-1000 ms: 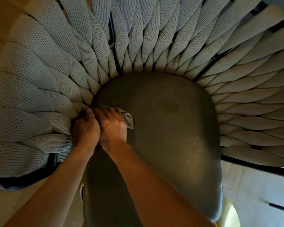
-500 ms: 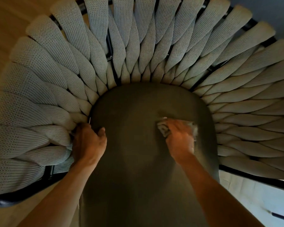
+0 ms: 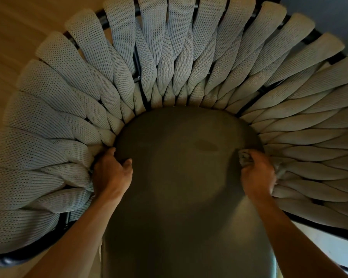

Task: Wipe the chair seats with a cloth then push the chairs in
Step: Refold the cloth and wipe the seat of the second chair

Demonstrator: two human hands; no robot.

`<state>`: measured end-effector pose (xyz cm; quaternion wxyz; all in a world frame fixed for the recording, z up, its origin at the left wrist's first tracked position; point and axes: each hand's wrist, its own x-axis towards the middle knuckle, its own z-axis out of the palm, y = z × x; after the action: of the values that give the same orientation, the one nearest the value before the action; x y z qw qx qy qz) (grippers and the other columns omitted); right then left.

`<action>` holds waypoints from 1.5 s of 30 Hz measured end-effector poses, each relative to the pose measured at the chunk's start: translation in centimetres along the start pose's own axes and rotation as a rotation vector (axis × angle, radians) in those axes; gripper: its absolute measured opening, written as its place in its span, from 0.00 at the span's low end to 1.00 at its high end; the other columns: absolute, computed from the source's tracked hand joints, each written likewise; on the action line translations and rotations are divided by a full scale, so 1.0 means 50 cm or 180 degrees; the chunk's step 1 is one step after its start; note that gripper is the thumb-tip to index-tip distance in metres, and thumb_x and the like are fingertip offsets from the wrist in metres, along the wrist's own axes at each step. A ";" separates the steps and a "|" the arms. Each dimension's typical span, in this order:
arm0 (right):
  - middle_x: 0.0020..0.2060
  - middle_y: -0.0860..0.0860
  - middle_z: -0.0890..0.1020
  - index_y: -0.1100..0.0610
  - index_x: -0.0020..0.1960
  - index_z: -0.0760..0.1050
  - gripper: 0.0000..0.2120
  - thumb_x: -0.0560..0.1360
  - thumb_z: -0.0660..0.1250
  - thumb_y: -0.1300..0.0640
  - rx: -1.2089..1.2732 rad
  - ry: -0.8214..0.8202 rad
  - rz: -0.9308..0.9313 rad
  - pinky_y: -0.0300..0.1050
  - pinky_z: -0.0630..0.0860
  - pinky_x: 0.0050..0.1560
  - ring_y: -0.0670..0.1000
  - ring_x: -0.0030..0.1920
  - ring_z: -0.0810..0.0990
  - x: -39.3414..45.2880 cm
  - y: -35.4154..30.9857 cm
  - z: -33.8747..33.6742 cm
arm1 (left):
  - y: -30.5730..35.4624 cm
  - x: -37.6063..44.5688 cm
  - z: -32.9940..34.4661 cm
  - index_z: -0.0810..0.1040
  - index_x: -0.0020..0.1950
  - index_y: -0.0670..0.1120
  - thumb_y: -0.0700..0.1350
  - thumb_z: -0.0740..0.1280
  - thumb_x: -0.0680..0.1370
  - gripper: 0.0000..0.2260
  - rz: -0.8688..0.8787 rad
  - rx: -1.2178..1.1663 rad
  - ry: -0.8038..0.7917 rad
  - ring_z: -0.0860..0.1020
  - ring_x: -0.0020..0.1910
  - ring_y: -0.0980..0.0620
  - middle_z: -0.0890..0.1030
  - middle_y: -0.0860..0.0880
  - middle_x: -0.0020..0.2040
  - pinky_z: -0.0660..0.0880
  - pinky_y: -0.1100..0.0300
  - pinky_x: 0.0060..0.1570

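Note:
A chair fills the view, with a dark olive seat cushion (image 3: 181, 177) ringed by a back of thick woven grey straps (image 3: 72, 125). My right hand (image 3: 257, 175) presses a crumpled grey cloth (image 3: 244, 157) against the seat's right edge, where the cushion meets the straps. A fold of the cloth also shows at the hand's right side. My left hand (image 3: 111, 173) grips the seat's left edge beside the straps, thumb resting on the cushion. A darker oval patch (image 3: 205, 145) marks the seat near the back.
The chair's black metal frame (image 3: 64, 219) shows under the straps at lower left and along the right. Wooden floor (image 3: 12, 37) lies at the upper left, and pale floor (image 3: 329, 249) at the lower right.
My right hand has swept the cloth from the seat's left edge across to its right edge. My left hand has stayed at the left edge. The view has shifted so the chair sits lower.

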<state>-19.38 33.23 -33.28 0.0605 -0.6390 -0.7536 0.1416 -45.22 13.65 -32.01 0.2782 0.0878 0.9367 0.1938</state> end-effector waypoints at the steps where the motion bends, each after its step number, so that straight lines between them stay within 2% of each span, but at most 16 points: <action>1: 0.55 0.61 0.81 0.60 0.58 0.78 0.15 0.73 0.65 0.69 0.0068 0.0047 -0.0158 0.57 0.77 0.53 0.64 0.54 0.79 -0.012 -0.015 0.008 | -0.001 0.001 0.000 0.67 0.73 0.46 0.49 0.70 0.76 0.27 0.0006 -0.0028 -0.0010 0.72 0.66 0.42 0.74 0.43 0.68 0.71 0.46 0.61; 5: 0.49 0.60 0.82 0.61 0.53 0.81 0.17 0.67 0.63 0.68 0.0159 0.0072 -0.1053 0.54 0.80 0.47 0.62 0.48 0.82 -0.078 -0.103 0.060 | -0.001 0.003 -0.003 0.68 0.72 0.46 0.49 0.69 0.77 0.25 -0.0010 -0.0157 -0.0045 0.73 0.65 0.42 0.73 0.43 0.68 0.72 0.49 0.60; 8: 0.51 0.57 0.83 0.61 0.53 0.82 0.23 0.64 0.55 0.60 0.0533 -0.0041 -0.1520 0.53 0.79 0.54 0.59 0.51 0.82 -0.131 -0.208 0.100 | 0.000 0.007 -0.004 0.72 0.69 0.45 0.52 0.63 0.79 0.21 -0.0086 -0.0297 -0.0040 0.75 0.63 0.42 0.76 0.42 0.65 0.73 0.48 0.59; 10: 0.53 0.56 0.83 0.60 0.54 0.82 0.22 0.64 0.58 0.60 0.0590 -0.0238 -0.1630 0.50 0.75 0.60 0.57 0.54 0.82 -0.164 -0.272 0.128 | 0.008 0.010 -0.011 0.77 0.62 0.42 0.56 0.56 0.81 0.21 -0.0255 -0.0453 -0.0029 0.78 0.56 0.41 0.80 0.41 0.58 0.73 0.48 0.54; 12: 0.55 0.56 0.83 0.59 0.57 0.81 0.21 0.65 0.68 0.60 0.0496 -0.0522 -0.1813 0.50 0.73 0.62 0.56 0.57 0.81 -0.194 -0.337 0.158 | 0.020 0.010 -0.023 0.78 0.56 0.39 0.57 0.52 0.82 0.24 -0.0532 -0.0712 -0.0026 0.77 0.53 0.39 0.80 0.41 0.51 0.72 0.50 0.50; 13: 0.56 0.55 0.82 0.58 0.59 0.80 0.22 0.65 0.72 0.59 0.0480 -0.0641 -0.1954 0.50 0.73 0.62 0.55 0.59 0.80 -0.209 -0.371 0.170 | 0.024 0.009 -0.027 0.78 0.56 0.38 0.57 0.51 0.83 0.26 -0.0627 -0.0838 -0.0031 0.77 0.53 0.39 0.79 0.41 0.51 0.71 0.51 0.50; 15: 0.58 0.54 0.81 0.56 0.62 0.77 0.20 0.71 0.70 0.54 0.0527 -0.0689 -0.2296 0.50 0.73 0.62 0.54 0.62 0.78 -0.230 -0.425 0.191 | 0.024 0.009 -0.030 0.79 0.58 0.40 0.58 0.49 0.82 0.27 -0.0630 -0.0980 -0.0060 0.78 0.55 0.40 0.80 0.39 0.54 0.74 0.50 0.55; 18: 0.60 0.53 0.80 0.55 0.65 0.76 0.20 0.74 0.69 0.50 0.0344 -0.0758 -0.2575 0.49 0.72 0.62 0.54 0.63 0.76 -0.230 -0.447 0.203 | 0.021 0.010 -0.025 0.79 0.59 0.42 0.59 0.49 0.82 0.26 -0.0580 -0.1093 -0.0072 0.79 0.54 0.41 0.81 0.39 0.55 0.76 0.47 0.57; 21: 0.60 0.55 0.80 0.56 0.64 0.76 0.20 0.73 0.65 0.54 0.0139 -0.0776 -0.2698 0.51 0.75 0.60 0.55 0.62 0.77 -0.204 -0.407 0.184 | 0.016 0.013 -0.021 0.80 0.57 0.41 0.58 0.49 0.82 0.26 -0.0488 -0.0741 -0.0072 0.79 0.52 0.40 0.81 0.39 0.54 0.75 0.48 0.54; 23: 0.58 0.54 0.82 0.56 0.61 0.78 0.23 0.67 0.68 0.55 0.0002 -0.0688 -0.2664 0.50 0.76 0.56 0.55 0.59 0.80 -0.178 -0.359 0.162 | 0.015 0.013 -0.019 0.78 0.59 0.42 0.59 0.52 0.81 0.25 -0.0365 -0.0431 -0.0164 0.78 0.55 0.40 0.80 0.40 0.57 0.74 0.49 0.55; 26: 0.56 0.54 0.83 0.57 0.60 0.80 0.35 0.52 0.77 0.60 -0.0111 -0.0507 -0.2469 0.50 0.78 0.54 0.56 0.55 0.82 -0.134 -0.265 0.130 | 0.022 0.011 -0.016 0.68 0.72 0.45 0.57 0.61 0.79 0.25 -0.0282 -0.0050 -0.0351 0.72 0.66 0.41 0.73 0.43 0.68 0.71 0.48 0.60; 30: 0.56 0.57 0.83 0.60 0.59 0.80 0.38 0.49 0.79 0.64 -0.0359 -0.0195 -0.2226 0.53 0.75 0.57 0.59 0.55 0.82 -0.068 -0.136 0.076 | 0.020 0.015 -0.005 0.60 0.75 0.49 0.54 0.68 0.75 0.32 0.0045 0.0181 -0.0243 0.69 0.68 0.40 0.69 0.43 0.71 0.72 0.43 0.61; 35: 0.58 0.62 0.80 0.63 0.62 0.77 0.33 0.58 0.75 0.73 -0.0546 -0.0152 -0.1616 0.65 0.76 0.56 0.64 0.58 0.79 0.015 0.029 0.028 | 0.034 0.012 -0.004 0.63 0.74 0.46 0.50 0.70 0.76 0.30 0.0089 0.0371 -0.0185 0.66 0.70 0.41 0.68 0.42 0.70 0.70 0.44 0.62; 38: 0.61 0.63 0.78 0.65 0.63 0.76 0.29 0.62 0.71 0.75 -0.0526 -0.0125 -0.1372 0.66 0.73 0.59 0.66 0.61 0.76 0.057 0.096 0.012 | 0.037 0.014 -0.004 0.66 0.73 0.43 0.48 0.71 0.75 0.29 0.0187 0.0309 -0.0102 0.64 0.71 0.42 0.67 0.42 0.70 0.67 0.45 0.65; 42: 0.59 0.65 0.78 0.66 0.63 0.75 0.22 0.70 0.66 0.73 -0.0155 0.0115 -0.0705 0.63 0.76 0.57 0.66 0.58 0.77 0.074 0.093 0.017 | 0.031 0.023 -0.003 0.67 0.73 0.43 0.48 0.68 0.77 0.26 0.0141 0.0168 -0.0038 0.67 0.70 0.42 0.70 0.43 0.70 0.68 0.46 0.66; 45: 0.61 0.63 0.77 0.63 0.65 0.73 0.22 0.72 0.62 0.71 0.0084 0.0204 -0.0346 0.62 0.78 0.55 0.65 0.61 0.76 0.049 0.025 0.031 | 0.028 0.026 0.000 0.70 0.70 0.44 0.45 0.62 0.80 0.18 0.0120 0.0047 0.0125 0.72 0.66 0.42 0.73 0.42 0.68 0.70 0.48 0.62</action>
<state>-19.06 35.58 -35.35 0.1006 -0.6005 -0.7830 0.1275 -46.23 15.30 -32.08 0.2553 0.1037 0.9416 0.1938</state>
